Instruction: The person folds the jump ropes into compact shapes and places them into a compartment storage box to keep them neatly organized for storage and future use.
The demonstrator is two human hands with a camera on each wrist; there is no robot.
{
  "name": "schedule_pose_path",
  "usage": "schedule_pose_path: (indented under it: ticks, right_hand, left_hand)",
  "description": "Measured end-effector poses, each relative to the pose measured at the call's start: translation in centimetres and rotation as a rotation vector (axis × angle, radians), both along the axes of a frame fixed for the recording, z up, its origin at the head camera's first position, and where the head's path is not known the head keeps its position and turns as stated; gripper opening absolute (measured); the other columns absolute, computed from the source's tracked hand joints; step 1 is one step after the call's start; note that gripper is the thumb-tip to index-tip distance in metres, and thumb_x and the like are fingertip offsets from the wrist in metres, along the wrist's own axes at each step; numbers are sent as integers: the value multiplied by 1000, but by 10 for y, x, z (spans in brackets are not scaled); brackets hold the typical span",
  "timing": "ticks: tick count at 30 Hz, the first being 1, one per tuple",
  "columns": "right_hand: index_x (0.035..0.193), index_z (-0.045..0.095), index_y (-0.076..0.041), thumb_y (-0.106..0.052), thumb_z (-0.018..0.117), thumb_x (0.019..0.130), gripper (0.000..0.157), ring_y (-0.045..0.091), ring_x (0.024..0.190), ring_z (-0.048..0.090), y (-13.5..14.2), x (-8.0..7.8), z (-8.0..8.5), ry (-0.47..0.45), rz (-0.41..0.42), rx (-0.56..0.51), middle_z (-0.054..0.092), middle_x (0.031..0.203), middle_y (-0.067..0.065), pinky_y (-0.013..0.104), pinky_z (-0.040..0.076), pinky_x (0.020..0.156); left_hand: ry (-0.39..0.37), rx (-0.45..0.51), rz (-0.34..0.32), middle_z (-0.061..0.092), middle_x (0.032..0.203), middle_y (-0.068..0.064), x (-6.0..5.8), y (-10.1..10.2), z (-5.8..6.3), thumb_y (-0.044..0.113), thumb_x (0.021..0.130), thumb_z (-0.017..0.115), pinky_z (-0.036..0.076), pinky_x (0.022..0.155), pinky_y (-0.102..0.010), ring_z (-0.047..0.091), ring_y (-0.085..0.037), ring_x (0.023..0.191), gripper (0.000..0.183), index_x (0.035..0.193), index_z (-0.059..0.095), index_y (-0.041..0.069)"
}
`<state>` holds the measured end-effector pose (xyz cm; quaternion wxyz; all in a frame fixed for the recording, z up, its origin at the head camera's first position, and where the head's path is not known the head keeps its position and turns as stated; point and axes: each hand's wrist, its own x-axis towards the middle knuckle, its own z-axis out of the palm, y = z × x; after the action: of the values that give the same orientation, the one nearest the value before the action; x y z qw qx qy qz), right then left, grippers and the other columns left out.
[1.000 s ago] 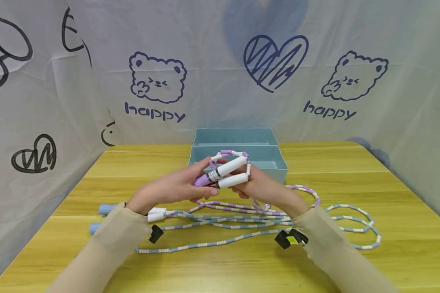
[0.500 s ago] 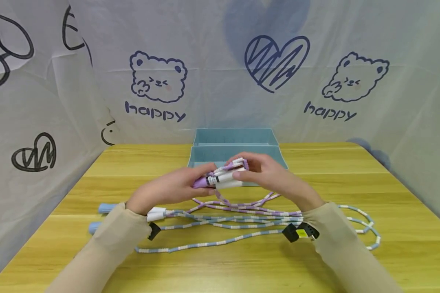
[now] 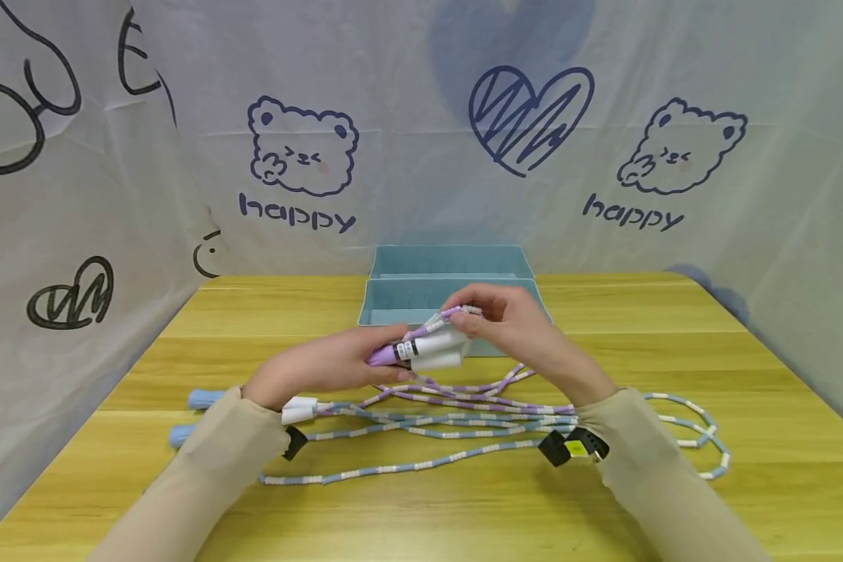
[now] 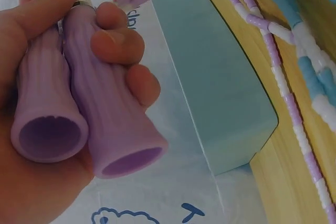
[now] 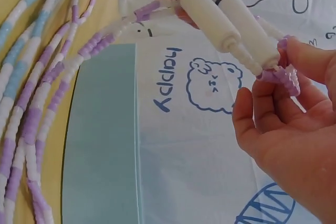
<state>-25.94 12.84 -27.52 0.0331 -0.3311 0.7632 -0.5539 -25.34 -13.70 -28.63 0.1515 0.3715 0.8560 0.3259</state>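
Observation:
Two purple-and-white handles (image 4: 105, 87) of a beaded jump rope lie side by side in my left hand (image 3: 330, 363), whose fingers wrap round their purple grips. At the white ends of the handles, my right hand (image 3: 523, 324) pinches the purple-and-white beaded cord (image 5: 278, 74) between thumb and fingers. From the hands the rest of that cord (image 3: 464, 388) hangs down to the table. Nearer me lies a second jump rope with a blue-and-white beaded cord (image 3: 407, 468). Its blue handles (image 3: 200, 400) are partly hidden by my left forearm.
A light blue two-part box (image 3: 386, 312) stands behind my hands, partly covered by the right one. The wooden table (image 3: 421, 523) reaches back to a white printed cloth (image 3: 421, 140) hanging behind and at both sides.
My right hand has come round from behind the handles to their white ends and now pinches the cord there. The cord loop above the handles has come down. My left hand keeps its grip.

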Motion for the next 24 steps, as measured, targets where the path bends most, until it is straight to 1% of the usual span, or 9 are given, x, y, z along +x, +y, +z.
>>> schedule_pose_path:
  ticks: [4,6,9,11,14,16,19,22,24]
  right_hand:
    - [112,67,-7,-18,62,98,19,29,96,61,2,0,2,-45,3,-52,64,111,11,40,51,86]
    - [114,67,-7,-20,62,98,21,29,100,58,4,0,3,-63,2,-70,63,113,12,44,48,92]
    - [115,65,-8,-23,61,99,22,29,107,54,7,0,5,-82,-18,-96,61,116,11,47,42,99]
    - [116,64,-8,-23,59,100,23,29,109,52,9,0,5,-97,-26,-128,59,118,13,47,38,103]
    - [118,62,-6,-23,58,101,25,29,111,52,12,-1,5,-124,-27,-187,57,117,15,43,36,107]
    - [122,60,-3,-23,55,102,29,29,112,53,11,-4,4,-136,-14,-225,56,118,18,40,38,106]
    - [131,53,4,-19,44,106,35,29,113,55,9,-8,1,-171,4,-268,54,123,21,38,43,102]
    - [138,47,6,-11,34,107,38,29,114,56,5,-12,-5,-193,-15,-207,54,129,21,38,46,98]
    - [139,47,6,-4,34,105,38,30,116,56,2,-14,-10,-185,-25,-96,54,132,22,40,46,99]
  left_hand:
    - [-52,4,11,62,104,-2,-2,-3,-1,29,97,64,52,75,-43,62,-28,86,35,130,52,23]
    - [-73,-3,21,62,106,-3,-2,-4,0,29,98,63,53,76,-45,62,-26,87,37,132,52,21]
    - [-110,-12,34,62,99,-7,-2,-5,1,30,98,61,52,65,-42,60,-22,73,38,134,51,19]
    - [-121,-18,42,59,90,-8,-3,-6,2,31,98,61,49,57,-36,54,-18,63,38,133,52,18]
    - [-97,-22,61,55,82,-9,-3,-7,4,33,98,61,43,52,-31,48,-15,57,32,126,56,18]
    - [-65,-13,75,55,85,-9,-3,-8,5,32,98,62,44,55,-31,49,-17,61,29,122,57,16]
    - [-20,-1,106,54,95,-8,-3,-10,5,32,98,62,47,58,-32,52,-19,67,28,119,57,14]
    - [-6,9,132,52,99,-9,-3,-12,5,33,98,62,48,59,-33,53,-20,68,31,120,56,13]
    - [-2,12,142,52,97,-9,-3,-13,6,36,97,62,48,57,-33,53,-20,65,33,120,55,14]
